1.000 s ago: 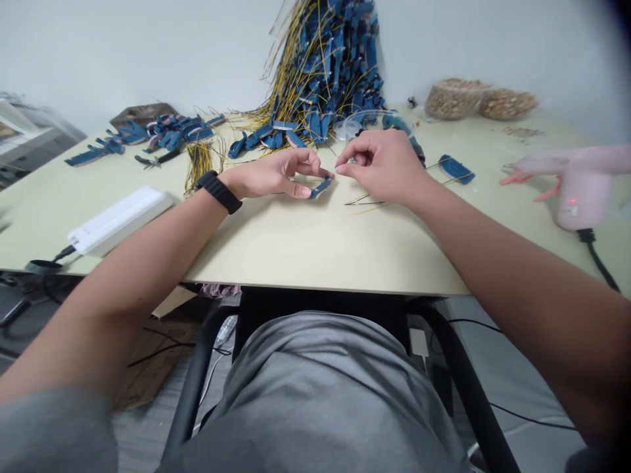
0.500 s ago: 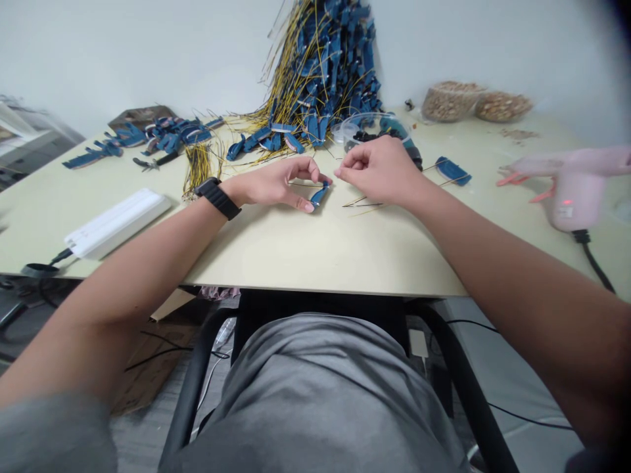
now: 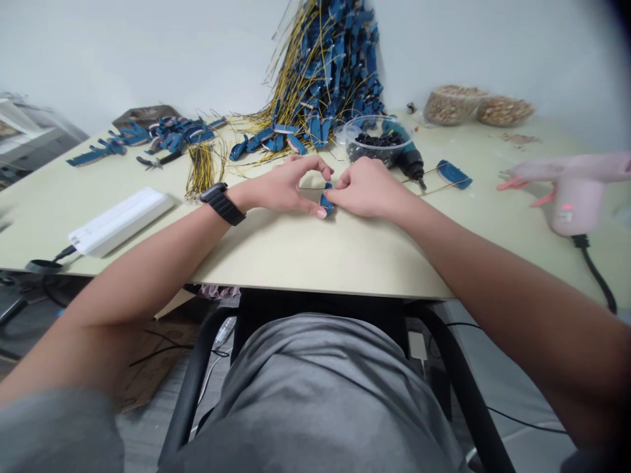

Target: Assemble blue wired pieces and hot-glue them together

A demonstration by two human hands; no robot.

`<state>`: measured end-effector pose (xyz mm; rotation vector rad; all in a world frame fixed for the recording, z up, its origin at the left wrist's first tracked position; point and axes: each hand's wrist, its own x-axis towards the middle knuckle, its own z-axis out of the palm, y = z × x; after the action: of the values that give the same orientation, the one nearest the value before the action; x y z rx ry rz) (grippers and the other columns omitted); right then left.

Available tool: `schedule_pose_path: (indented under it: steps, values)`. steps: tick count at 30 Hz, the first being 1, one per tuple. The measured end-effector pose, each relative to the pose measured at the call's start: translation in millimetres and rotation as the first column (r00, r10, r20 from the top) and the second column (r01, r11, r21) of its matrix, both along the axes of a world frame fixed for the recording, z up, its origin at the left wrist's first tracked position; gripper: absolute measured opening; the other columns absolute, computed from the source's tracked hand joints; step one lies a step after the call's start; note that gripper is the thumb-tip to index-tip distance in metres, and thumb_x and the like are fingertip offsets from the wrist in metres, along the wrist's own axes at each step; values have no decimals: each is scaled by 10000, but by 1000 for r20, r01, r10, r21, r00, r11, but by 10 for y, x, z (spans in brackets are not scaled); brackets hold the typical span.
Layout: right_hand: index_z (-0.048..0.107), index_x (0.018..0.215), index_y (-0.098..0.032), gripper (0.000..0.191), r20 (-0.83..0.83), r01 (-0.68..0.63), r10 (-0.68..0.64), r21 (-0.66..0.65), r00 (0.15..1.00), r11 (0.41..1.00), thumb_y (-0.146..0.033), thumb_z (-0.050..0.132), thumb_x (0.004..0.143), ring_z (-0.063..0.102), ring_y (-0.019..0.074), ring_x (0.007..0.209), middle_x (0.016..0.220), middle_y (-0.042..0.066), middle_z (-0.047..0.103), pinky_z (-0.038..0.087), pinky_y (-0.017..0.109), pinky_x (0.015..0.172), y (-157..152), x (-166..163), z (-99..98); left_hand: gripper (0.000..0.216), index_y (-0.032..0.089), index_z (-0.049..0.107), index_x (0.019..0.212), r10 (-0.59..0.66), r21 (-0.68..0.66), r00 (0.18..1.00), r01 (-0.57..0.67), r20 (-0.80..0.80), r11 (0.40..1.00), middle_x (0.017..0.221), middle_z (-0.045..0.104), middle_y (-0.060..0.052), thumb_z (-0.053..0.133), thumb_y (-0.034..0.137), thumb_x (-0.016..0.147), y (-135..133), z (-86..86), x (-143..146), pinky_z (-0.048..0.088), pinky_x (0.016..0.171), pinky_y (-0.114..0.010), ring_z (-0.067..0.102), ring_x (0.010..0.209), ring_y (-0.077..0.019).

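Our hands have drawn closer since the last look: the left hand point(image 3: 280, 189) and right hand point(image 3: 367, 188) now pinch a small blue wired connector point(image 3: 326, 200) together above the pale tabletop point(image 3: 276, 253), just below a clear bowl of black parts point(image 3: 372, 141) and a teal power driver point(image 3: 407, 157).

Small blue piece half-hidden between the hands

The left hand point(image 3: 282, 190) and right hand point(image 3: 367, 188) cover most of the small blue piece point(image 3: 326, 201), so its shape and which hand grips it cannot be told. The heap of blue connectors with yellow wires point(image 3: 328, 69) runs off the top edge, the pink handheld tool point(image 3: 576, 197) off the right. The dark bits in the clear plastic tub point(image 3: 379, 139) are too small to tell.
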<state>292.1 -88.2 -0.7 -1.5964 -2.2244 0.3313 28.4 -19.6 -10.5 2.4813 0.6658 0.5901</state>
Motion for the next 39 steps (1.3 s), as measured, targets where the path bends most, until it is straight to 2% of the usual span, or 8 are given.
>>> schedule_pose_path:
  steps: [6,10,13,16,21,28,35,39]
  values:
    - [859,784,-226,208,39,131,-129,-57,991,990,-200,940,974,799,348,896,781,115,784,604,464,842,-198,-117,226,715,247,855,1439,124,-92,992,-125,-11,988,1644,880,-144,980,818,1028,-22,427,-327,579,1393,-518,772,1519,-364]
    - [828,785,-220,222,67,67,-68,15,995,998,-116,863,978,798,320,926,871,124,842,601,446,919,-230,-52,297,541,241,883,1337,170,-250,985,-172,-32,953,1541,943,-138,1016,683,1056,-5,623,-536,618,1372,-525,812,1427,-319]
    - [843,830,-220,183,97,45,-50,62,994,997,-118,825,981,793,316,941,937,136,876,587,456,941,-205,45,334,604,199,926,1346,175,-251,978,-199,-114,947,1529,954,-158,1043,701,1032,4,702,-622,611,1388,-517,817,1457,-325]
    - [832,821,-237,179,105,45,-55,92,993,995,-138,822,970,780,321,921,888,124,847,573,470,925,-161,159,365,653,176,977,1404,147,-181,958,-194,-246,964,1530,962,-149,981,724,1050,12,731,-658,587,1411,-503,825,1489,-340]
    - [792,804,-247,195,104,-3,-10,121,995,993,-153,823,973,744,301,866,736,71,715,547,468,916,-79,346,381,510,288,1036,1363,138,-164,934,-201,-328,966,1427,986,-68,944,670,1037,88,629,-621,635,1314,-445,877,1438,-350]
    - [784,819,-251,193,158,26,-39,84,987,996,-239,845,1003,737,312,882,796,91,752,501,482,858,-87,460,460,456,286,1019,1341,81,-195,900,-180,-428,964,1273,985,-33,894,575,1011,165,569,-559,657,1156,-399,920,1240,-312]
    - [840,828,-298,293,115,-37,26,94,993,995,-489,890,1045,746,354,891,752,104,736,504,507,809,-20,576,404,322,280,1010,1131,201,38,829,-213,-521,976,1121,977,-21,850,505,964,327,657,-815,608,1031,-335,889,1097,-278]
    - [797,809,-298,326,127,-24,14,76,992,997,-514,896,1032,746,361,895,762,114,740,500,512,810,5,573,390,285,255,1014,1143,269,95,738,-270,-618,958,1071,980,-29,835,354,945,345,737,-936,578,975,-320,866,1086,-267]
